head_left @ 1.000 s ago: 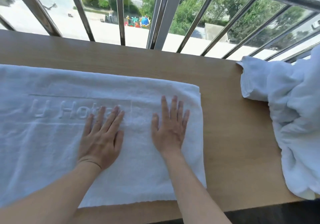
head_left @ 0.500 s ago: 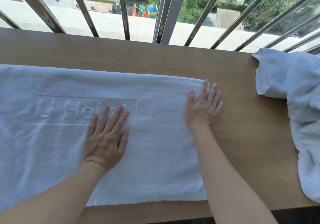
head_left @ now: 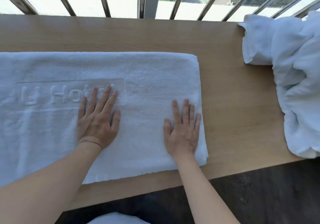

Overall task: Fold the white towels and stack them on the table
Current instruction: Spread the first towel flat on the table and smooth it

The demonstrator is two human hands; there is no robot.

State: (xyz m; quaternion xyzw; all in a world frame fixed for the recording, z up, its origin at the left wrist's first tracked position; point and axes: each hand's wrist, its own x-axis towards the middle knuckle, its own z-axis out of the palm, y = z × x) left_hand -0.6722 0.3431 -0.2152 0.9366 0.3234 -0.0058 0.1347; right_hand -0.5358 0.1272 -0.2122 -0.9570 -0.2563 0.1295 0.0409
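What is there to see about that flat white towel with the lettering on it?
The flat towel is white terry cloth, spread as a long band on the wooden table, its left end out of view. A woven rectangle holds raised lettering, partly covered by the left hand. Its right edge looks thick and layered, as if folded. That hand and the right hand press flat on it, fingers straight. It lies apart from the crumpled towel pile.
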